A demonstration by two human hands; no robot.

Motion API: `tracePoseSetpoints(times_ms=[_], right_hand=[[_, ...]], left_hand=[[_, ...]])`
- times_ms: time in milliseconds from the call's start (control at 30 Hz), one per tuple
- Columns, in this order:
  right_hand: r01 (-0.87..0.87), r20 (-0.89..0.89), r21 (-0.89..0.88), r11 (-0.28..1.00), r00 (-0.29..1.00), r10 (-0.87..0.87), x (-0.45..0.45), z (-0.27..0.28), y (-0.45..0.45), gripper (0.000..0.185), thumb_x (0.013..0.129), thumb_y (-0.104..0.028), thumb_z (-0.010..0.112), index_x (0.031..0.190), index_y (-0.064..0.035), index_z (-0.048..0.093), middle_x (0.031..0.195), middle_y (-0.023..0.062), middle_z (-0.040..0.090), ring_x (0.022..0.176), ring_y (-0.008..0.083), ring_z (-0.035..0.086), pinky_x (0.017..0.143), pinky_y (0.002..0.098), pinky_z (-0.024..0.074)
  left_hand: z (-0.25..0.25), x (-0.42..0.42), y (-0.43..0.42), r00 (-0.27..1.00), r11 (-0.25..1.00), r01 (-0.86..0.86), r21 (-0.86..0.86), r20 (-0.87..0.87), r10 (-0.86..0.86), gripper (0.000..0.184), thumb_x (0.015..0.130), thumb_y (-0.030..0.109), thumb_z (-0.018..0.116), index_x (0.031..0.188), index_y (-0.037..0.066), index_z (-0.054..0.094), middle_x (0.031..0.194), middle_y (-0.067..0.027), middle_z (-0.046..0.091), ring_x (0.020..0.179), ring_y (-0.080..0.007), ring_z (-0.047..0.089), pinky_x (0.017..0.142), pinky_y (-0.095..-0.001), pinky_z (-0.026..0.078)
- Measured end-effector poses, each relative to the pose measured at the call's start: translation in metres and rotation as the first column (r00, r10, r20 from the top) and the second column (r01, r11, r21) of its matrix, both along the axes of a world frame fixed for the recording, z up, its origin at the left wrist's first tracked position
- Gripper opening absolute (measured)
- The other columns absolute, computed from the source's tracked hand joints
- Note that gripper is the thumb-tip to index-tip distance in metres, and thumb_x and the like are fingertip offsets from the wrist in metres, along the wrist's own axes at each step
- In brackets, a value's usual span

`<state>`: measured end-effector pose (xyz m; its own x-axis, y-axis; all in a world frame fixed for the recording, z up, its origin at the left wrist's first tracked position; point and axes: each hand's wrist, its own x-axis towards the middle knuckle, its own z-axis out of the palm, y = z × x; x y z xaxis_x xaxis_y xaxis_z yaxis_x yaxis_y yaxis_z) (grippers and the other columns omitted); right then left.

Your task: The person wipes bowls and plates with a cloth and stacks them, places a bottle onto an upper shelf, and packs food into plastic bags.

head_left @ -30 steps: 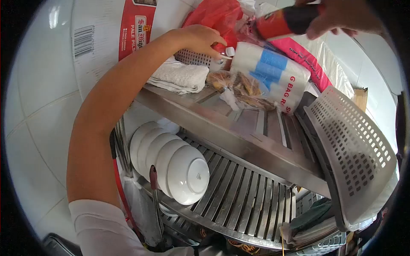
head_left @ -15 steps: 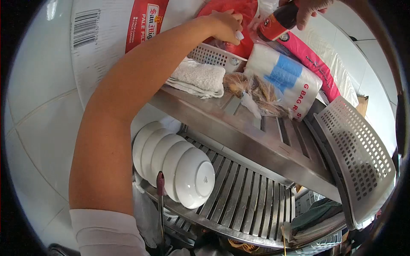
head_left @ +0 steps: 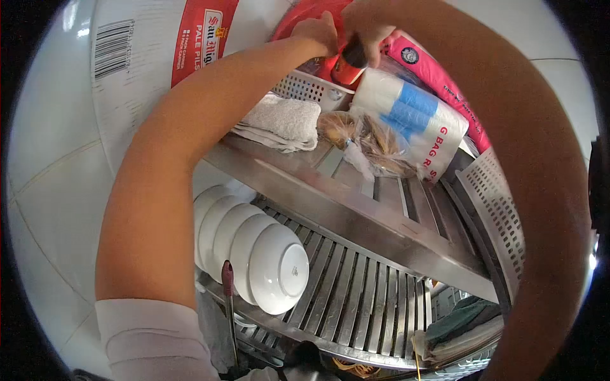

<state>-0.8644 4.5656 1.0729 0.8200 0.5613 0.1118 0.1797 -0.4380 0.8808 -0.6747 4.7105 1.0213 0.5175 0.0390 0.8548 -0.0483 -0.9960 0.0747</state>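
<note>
My right hand [head_left: 370, 28] is closed around a dark bottle with a red label [head_left: 348, 66], which is tilted above the perforated white plastic basket [head_left: 311, 87]. Beside it, my left hand [head_left: 318, 33] has its fingers curled at a red plastic bag [head_left: 295, 16] in and behind the basket; some of its fingertips are hidden. Folded white towels [head_left: 279, 120] lie in front of the basket. To their right are a clear bag of brown items [head_left: 375, 140] and a white-and-blue roll of plastic bags [head_left: 413, 114].
A San Miguel carton [head_left: 136, 70] stands at the left. A pink package [head_left: 438, 79] lies behind the roll, and another perforated basket [head_left: 495, 203] leans at the right. Below the steel shelf [head_left: 356, 209], white bowls [head_left: 279, 270] stand on a slatted rack [head_left: 356, 298], with a dark-red handle [head_left: 227, 279] in front.
My right hand has brought the bottle left and down, close to my left hand at the basket. My right forearm now crosses the right side. The view has shifted slightly.
</note>
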Motion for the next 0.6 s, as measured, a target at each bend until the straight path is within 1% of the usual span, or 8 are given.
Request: tracePoseSetpoints(times_ms=[67,133,167,200,367,400,500,600], right_hand=[[-0.011,0.048,-0.005,1.0,0.999,0.011,0.006,-0.021,0.007,0.056,0.072,-0.039,0.086,0.118,-0.0098,0.072,0.105,0.0097,0.07,0.089,0.0249,0.068,0.082,0.0382,0.0542],[-0.028,0.153,-0.009,1.0,0.988,0.029,0.007,-0.037,0.009,0.058,0.071,-0.038,0.086,0.119,-0.0092,0.072,0.112,0.0107,0.071,0.094,0.0261,0.07,0.087,0.0386,0.0547],[-0.037,0.206,-0.015,0.999,0.978,0.039,0.003,-0.047,0.009,0.059,0.07,-0.038,0.086,0.119,-0.0089,0.072,0.115,0.0113,0.071,0.096,0.0268,0.071,0.09,0.0388,0.055],[-0.017,0.291,-0.063,0.998,0.956,0.034,-0.018,-0.057,0.01,0.061,0.07,-0.052,0.082,0.117,-0.0135,0.074,0.117,0.0086,0.071,0.099,0.0267,0.07,0.09,0.0422,0.0533],[0.069,0.078,0.087,0.994,0.994,-0.076,0.034,-0.051,0.037,0.05,0.073,-0.036,0.082,0.118,-0.0144,0.073,0.118,0.0099,0.071,0.109,0.0292,0.066,0.095,0.0445,0.0505],[0.069,0.079,0.079,0.995,0.994,-0.075,0.04,-0.051,0.04,0.051,0.073,-0.035,0.082,0.119,-0.0144,0.073,0.118,0.0101,0.071,0.11,0.0292,0.066,0.096,0.0443,0.0502],[-0.091,0.11,0.178,0.98,0.991,0.072,0.064,-0.056,0.04,0.055,0.07,-0.033,0.084,0.121,-0.015,0.073,0.119,0.0112,0.071,0.112,0.0295,0.066,0.097,0.0448,0.0501],[-0.175,0.082,0.161,0.971,0.983,0.164,0.098,-0.06,0.036,0.057,0.068,-0.031,0.085,0.122,-0.0164,0.072,0.122,0.0123,0.07,0.11,0.0301,0.067,0.095,0.0454,0.0516]], left_hand=[[0.007,0.016,0.004,0.998,0.999,0.039,0.038,0.049,-0.041,0.056,0.085,0.039,0.071,0.12,-0.002,0.059,0.112,-0.0268,0.069,0.105,-0.0376,0.07,0.089,-0.046,0.057],[0.013,0.015,-0.004,0.978,0.999,0.037,0.038,0.203,-0.044,0.055,0.088,0.044,0.067,0.116,-0.003,0.06,0.103,-0.026,0.072,0.099,-0.0352,0.072,0.087,-0.0428,0.056],[0.016,0.011,-0.005,0.964,0.999,0.047,-0.012,0.261,-0.042,0.05,0.088,0.041,0.066,0.115,-0.002,0.06,0.103,-0.0252,0.072,0.099,-0.036,0.071,0.088,-0.044,0.055],[0.018,0.006,-0.002,0.947,0.996,0.057,-0.066,0.321,-0.033,0.046,0.089,0.038,0.065,0.114,-0.001,0.06,0.103,-0.0244,0.071,0.099,-0.0368,0.07,0.088,-0.0452,0.054],[0.014,-0.041,0.016,0.825,0.936,0.147,-0.319,0.561,0.061,0.023,0.093,0.022,0.06,0.107,0.004,0.063,0.106,-0.0203,0.068,0.1,-0.0408,0.065,0.089,-0.0511,0.05],[0.007,-0.066,0.01,0.82,0.898,0.351,-0.264,0.55,-0.159,0.038,0.089,0.029,0.067,0.116,0.002,0.061,0.112,-0.0244,0.068,0.106,-0.0453,0.063,0.093,-0.0536,0.048],[-0.005,-0.083,-0.003,0.776,0.909,0.37,-0.194,0.603,-0.187,0.04,0.087,0.024,0.069,0.118,0.002,0.059,0.107,-0.0268,0.067,0.104,-0.0469,0.064,0.091,-0.0541,0.049],[-0.002,-0.083,-0.001,0.831,0.944,0.313,-0.1,0.51,-0.222,0.041,0.084,0.02,0.072,0.118,0.002,0.058,0.109,-0.0273,0.067,0.105,-0.0464,0.063,0.091,-0.054,0.049]])
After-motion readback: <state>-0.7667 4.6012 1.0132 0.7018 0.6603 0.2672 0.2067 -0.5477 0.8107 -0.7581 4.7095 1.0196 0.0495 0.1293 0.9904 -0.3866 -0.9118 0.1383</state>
